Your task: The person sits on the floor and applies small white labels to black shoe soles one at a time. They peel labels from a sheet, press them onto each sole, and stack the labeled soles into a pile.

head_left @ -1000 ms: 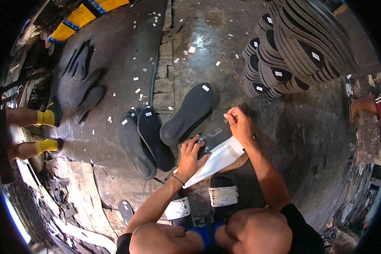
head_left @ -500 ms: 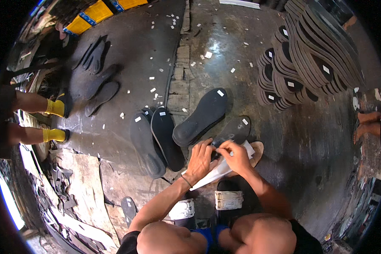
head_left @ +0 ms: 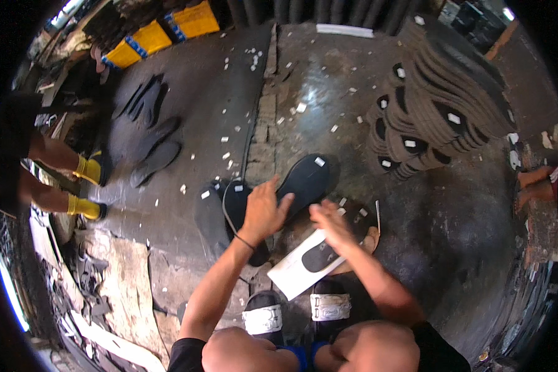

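Currently, white sheet: 1, lower middle of frame; long axis lower left to upper right, upper end under the right hand.
Dark shape: 1, rounded, within the sheet's outline — cut-out or piece on top, cannot tell.
Right hand: nearer one; sheet runs down-left from it; fingers stretched toward upper left, blurred; cannot tell if pinching anything, or if touching the sheet.
Left hand: fingers and thumb spread, nothing seen in grasp; over the labelled soles, contact unclear; sheet lies to its lower right.
Middle sole: 1 showing on top, just right of the left hand, long axis toward upper right, 1 white label.
Left soles: at least 2, left of the left hand, overlapping, roughly upright in frame, 1 label each on the front two.
Tan piece: 1, just right of the right hand, partly hidden.
Strapped footwear: 2, bottom middle, white straps.
Sole stacks: several, upper right — overlap, no clean count.
Yellow socks: 2, co-worker's, left edge.
Yellow bundles: 3 visible, upper left.
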